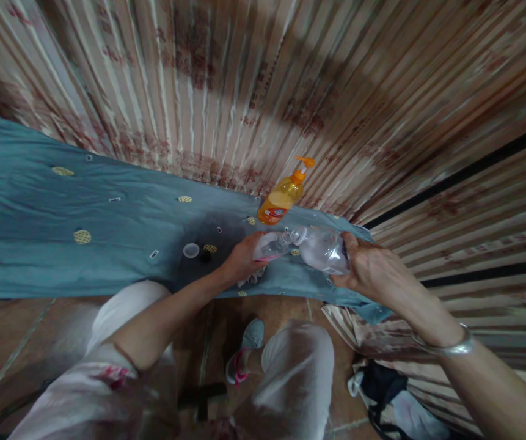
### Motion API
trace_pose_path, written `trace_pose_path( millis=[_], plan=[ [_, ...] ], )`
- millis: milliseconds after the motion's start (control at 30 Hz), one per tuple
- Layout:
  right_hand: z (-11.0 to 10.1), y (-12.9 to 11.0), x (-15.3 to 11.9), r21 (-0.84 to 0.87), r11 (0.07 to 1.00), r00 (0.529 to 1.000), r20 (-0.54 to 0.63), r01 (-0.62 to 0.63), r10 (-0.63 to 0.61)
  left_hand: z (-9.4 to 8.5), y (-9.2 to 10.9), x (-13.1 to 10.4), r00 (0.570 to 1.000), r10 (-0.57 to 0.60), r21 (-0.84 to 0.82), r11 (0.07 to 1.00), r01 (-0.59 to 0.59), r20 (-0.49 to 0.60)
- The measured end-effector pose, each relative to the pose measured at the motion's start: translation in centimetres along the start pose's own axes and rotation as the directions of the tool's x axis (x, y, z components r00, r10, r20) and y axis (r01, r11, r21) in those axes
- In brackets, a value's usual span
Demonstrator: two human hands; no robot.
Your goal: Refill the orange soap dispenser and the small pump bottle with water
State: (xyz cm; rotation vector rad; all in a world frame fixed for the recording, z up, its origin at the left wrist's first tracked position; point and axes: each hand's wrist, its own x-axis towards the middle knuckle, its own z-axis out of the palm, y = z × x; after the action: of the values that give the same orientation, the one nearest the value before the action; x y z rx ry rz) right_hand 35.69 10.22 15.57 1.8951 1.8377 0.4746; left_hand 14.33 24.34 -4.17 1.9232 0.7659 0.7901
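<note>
My left hand (pixel 243 260) is wrapped round a small clear bottle (pixel 274 245) with a pink label or tint near its base. From the other side, my right hand (pixel 364 267) grips a larger clear plastic bottle (pixel 322 247), tilted so its neck points left. The two bottle mouths meet, or nearly so; I cannot tell whether they touch. Just behind them stands a yellow-orange pump bottle (pixel 281 198) with an orange pump head and a red label. Below my left hand, a crumpled whitish thing (pixel 253 277) is partly hidden.
A teal patterned cloth (pixel 129 232) covers the long surface, with a round whitish cap or lid (pixel 191 250) on it. Pleated curtains (pixel 226 91) hang behind. Dark bars (pixel 464 174) cross at right. Bags or cloth (pixel 388 385) lie on the tiled floor.
</note>
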Motion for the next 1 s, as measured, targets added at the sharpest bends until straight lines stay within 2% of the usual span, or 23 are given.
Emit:
trace_pose_path(
  millis=[467, 700, 833, 1000],
  plan=[
    [-0.3, 0.6, 0.2, -0.035, 0.999, 0.999, -0.019, 0.032, -0.033, 0.2, -0.1, 0.2, 1.000, -0.003, 0.011, 1.000, 0.003, -0.006],
    [-1.0, 0.3, 0.5, -0.062, 0.998, 0.998, 0.053, 0.028, -0.025, 0.3, -0.6, 0.2, 1.000, 0.002, 0.020, 1.000, -0.002, 0.008],
    [-1.1, 0.2, 0.5, -0.068, 0.998, 0.999, 0.037, 0.019, -0.016, 0.5, -1.0, 0.3, 1.000, 0.025, 0.008, 1.000, -0.025, 0.001],
    [-1.1, 0.2, 0.5, -0.068, 0.997, 0.998, 0.054, 0.019, -0.015, 0.5, -0.9, 0.2, 1.000, -0.005, 0.026, 1.000, 0.005, 0.012]
  ],
)
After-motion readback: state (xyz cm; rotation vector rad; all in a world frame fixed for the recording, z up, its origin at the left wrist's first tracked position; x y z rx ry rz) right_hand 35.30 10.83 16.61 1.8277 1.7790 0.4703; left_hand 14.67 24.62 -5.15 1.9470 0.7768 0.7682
